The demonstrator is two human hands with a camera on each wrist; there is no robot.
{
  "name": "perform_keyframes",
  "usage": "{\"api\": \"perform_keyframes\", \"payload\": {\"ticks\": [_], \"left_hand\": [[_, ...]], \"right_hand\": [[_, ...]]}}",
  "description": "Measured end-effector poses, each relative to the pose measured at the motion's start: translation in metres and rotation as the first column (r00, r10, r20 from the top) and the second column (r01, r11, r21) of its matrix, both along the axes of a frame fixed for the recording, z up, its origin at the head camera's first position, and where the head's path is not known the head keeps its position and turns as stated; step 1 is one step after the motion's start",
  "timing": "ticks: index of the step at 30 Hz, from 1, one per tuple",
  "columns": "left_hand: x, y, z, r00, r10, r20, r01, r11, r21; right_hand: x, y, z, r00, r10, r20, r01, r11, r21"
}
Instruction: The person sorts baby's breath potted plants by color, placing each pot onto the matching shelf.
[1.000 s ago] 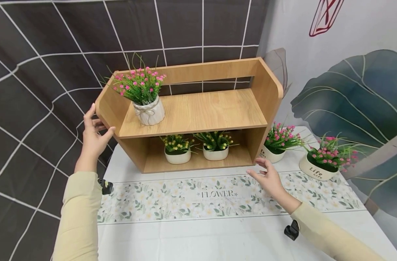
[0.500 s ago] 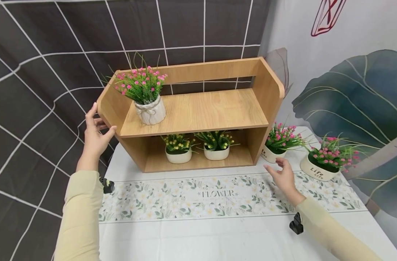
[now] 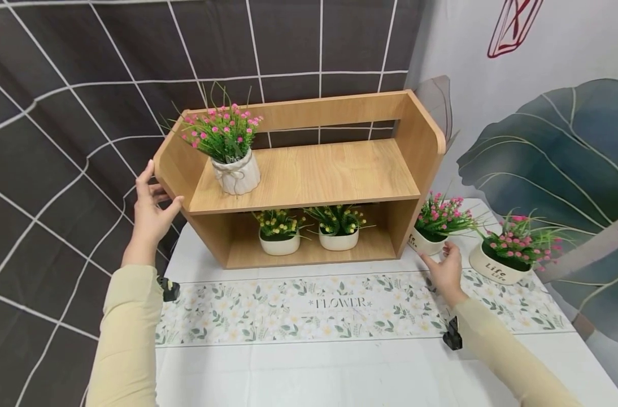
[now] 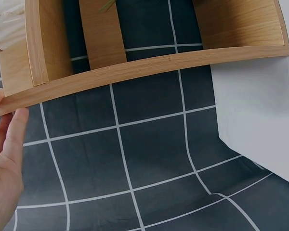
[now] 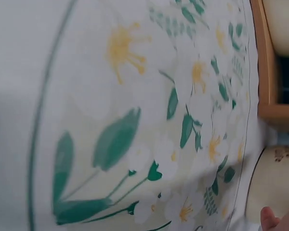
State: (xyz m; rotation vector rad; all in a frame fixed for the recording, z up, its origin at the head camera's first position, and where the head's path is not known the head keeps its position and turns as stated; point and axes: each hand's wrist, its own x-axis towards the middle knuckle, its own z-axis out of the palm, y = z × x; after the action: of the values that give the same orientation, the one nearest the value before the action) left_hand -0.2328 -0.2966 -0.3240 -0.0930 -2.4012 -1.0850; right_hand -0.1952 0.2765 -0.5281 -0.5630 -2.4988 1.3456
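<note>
My left hand (image 3: 152, 217) grips the left side panel of a two-tier wooden shelf (image 3: 309, 203). In the left wrist view the thumb is on one side of the panel's edge, the fingers (image 4: 17, 134) on the other. My right hand (image 3: 445, 274) is at the front of a cream oval pot of pink flowers (image 3: 426, 243) beside the shelf's right side. Its thumb and fingers are spread at the pot; whether they touch it I cannot tell. In the right wrist view only the thumb tip (image 5: 269, 219) shows, in front of the cream pot (image 5: 274, 178).
A white pot with pink flowers (image 3: 236, 174) stands on the upper tier at left. Two white pots with yellow flowers, one left (image 3: 280, 245) and one right (image 3: 338, 241), stand below. Another "Life" pot (image 3: 497, 268) sits farther right. A floral runner (image 3: 309, 316) crosses the table.
My right hand has moved right from the shelf's lower front corner, then forward to the cream pot beside it. My left hand has stayed on the shelf's side panel.
</note>
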Motion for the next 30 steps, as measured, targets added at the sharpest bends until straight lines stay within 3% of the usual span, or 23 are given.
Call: {"api": "perform_keyframes", "payload": {"ticks": [10,24,30], "left_hand": [[0.000,0.000,-0.001,1.000,0.007,-0.004,-0.007,1.000,-0.007],[-0.001,0.000,-0.001,1.000,0.009,-0.002,-0.009,1.000,-0.016],[-0.001,-0.001,-0.002,1.000,-0.008,-0.015,0.008,1.000,-0.006]], "right_hand": [[-0.020,0.011,-0.010,1.000,-0.029,0.006,0.030,0.995,-0.097],[-0.039,0.027,-0.020,0.998,0.047,0.043,-0.037,0.979,-0.199],[-0.044,0.026,-0.017,0.995,0.049,0.091,-0.029,0.977,-0.210]]}}
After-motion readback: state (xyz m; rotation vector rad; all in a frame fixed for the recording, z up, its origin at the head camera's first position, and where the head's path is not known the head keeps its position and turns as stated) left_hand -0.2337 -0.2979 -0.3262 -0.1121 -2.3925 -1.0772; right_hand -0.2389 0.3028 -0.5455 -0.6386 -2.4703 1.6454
